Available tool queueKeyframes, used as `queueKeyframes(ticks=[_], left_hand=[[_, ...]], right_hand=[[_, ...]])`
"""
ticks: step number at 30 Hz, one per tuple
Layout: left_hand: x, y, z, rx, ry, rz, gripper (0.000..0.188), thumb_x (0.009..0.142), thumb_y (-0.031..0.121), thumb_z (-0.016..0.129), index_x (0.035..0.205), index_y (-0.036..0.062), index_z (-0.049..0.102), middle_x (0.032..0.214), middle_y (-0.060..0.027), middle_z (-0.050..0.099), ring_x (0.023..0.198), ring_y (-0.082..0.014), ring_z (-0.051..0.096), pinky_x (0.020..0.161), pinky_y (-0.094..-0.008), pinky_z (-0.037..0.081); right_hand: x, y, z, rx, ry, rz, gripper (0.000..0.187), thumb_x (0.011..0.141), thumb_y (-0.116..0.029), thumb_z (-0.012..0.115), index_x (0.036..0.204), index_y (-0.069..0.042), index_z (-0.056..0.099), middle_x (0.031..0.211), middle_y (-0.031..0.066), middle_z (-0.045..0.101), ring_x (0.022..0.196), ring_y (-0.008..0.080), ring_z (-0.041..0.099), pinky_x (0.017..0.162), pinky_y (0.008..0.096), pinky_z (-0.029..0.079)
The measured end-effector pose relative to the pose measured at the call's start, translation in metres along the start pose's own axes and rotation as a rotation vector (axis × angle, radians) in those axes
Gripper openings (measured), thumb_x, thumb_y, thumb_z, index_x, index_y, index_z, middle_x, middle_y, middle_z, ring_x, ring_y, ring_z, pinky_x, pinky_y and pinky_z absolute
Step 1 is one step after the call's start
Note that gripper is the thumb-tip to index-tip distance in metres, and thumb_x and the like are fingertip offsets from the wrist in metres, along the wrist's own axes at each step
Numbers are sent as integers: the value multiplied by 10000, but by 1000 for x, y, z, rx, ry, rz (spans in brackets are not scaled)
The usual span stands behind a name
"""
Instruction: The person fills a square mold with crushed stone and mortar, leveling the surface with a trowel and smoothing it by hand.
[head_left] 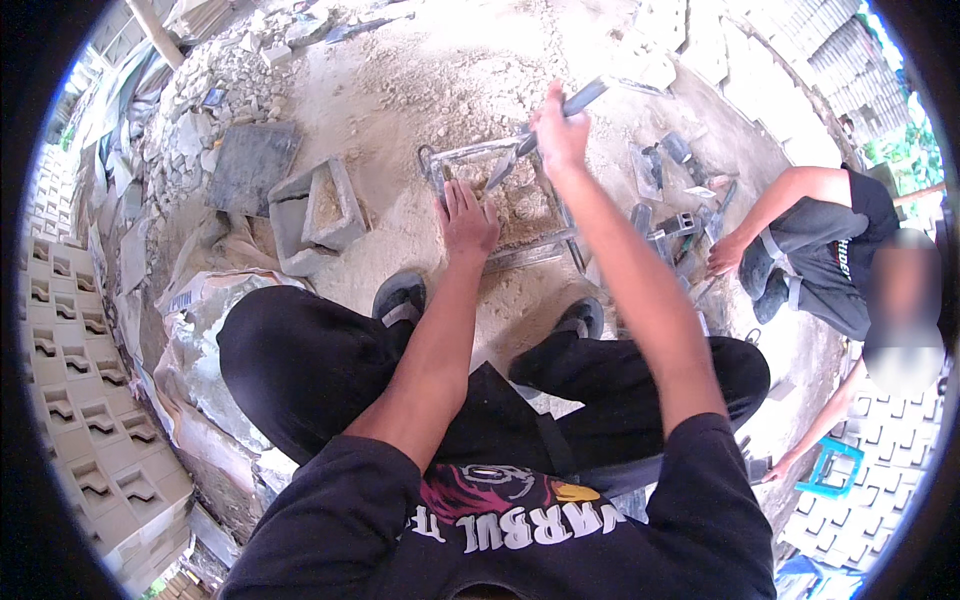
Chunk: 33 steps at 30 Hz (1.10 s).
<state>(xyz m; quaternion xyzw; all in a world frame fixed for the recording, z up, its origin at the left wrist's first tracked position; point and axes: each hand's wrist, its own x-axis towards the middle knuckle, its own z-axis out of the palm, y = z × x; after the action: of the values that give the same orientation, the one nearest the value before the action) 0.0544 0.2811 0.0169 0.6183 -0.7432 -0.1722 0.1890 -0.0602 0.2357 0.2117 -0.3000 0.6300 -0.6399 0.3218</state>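
Observation:
A rectangular metal mould (530, 249) lies on the ground before me, with damp, sandy mix (520, 205) inside. My left hand (468, 222) rests at its left side, palm down, fingers spread over the edge and the mix. Above the mould's far right corner, my right hand (562, 135) is closed around a trowel (584, 97), slightly smeared by motion. Its thick grey handle sticks out up to the right, while the pointed blade slants down left over the mix.
Grey block-shaped boxes (292, 225) and a dark flat slab (255, 165) lie left. Loose sandy mix (450, 90) spreads beyond the mould. Metal parts (680, 225) lie right, near a squatting person (800, 240). Stacked pale blocks (80, 370) line the left; a blue stool (832, 468) stands right.

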Motion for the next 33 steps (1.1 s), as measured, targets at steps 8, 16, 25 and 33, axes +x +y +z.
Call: queueKeyframes(ticks=[8,16,25,33], left_hand=[[19,25,23,115,164,197,792,943,461,447,1442,-117,236,1516,-276,258,1439,-376,204,1183,-483,117],[25,66,46,142,122,312,760,965,445,415,1430,-130,238,1490,-323,258,1409,-452,219,1173,-499,144],[30,63,24,132,-147,560,703,966,478,364,1496,33,239,1575,-159,192,1466,-307,157,1177,-543,51],[23,-4,-4,197,-114,299,708,975,477,331,1513,36,198,1589,-152,162,1478,-289,120,1172,-551,5]], right_hand=[[34,-47,-81,-152,-98,-248,421,983,-371,555,709,-51,542,564,-2,489,492,95,467,475,271,383],[30,-54,-133,-217,15,-306,464,975,-390,557,653,-57,527,551,9,523,488,97,496,474,285,392],[-3,-71,-141,-84,-17,-223,481,978,-408,550,640,-66,525,540,1,510,477,94,473,456,282,370],[-16,-57,-147,-198,-57,-191,508,970,-425,552,612,-65,531,533,4,517,470,110,480,464,296,371]])
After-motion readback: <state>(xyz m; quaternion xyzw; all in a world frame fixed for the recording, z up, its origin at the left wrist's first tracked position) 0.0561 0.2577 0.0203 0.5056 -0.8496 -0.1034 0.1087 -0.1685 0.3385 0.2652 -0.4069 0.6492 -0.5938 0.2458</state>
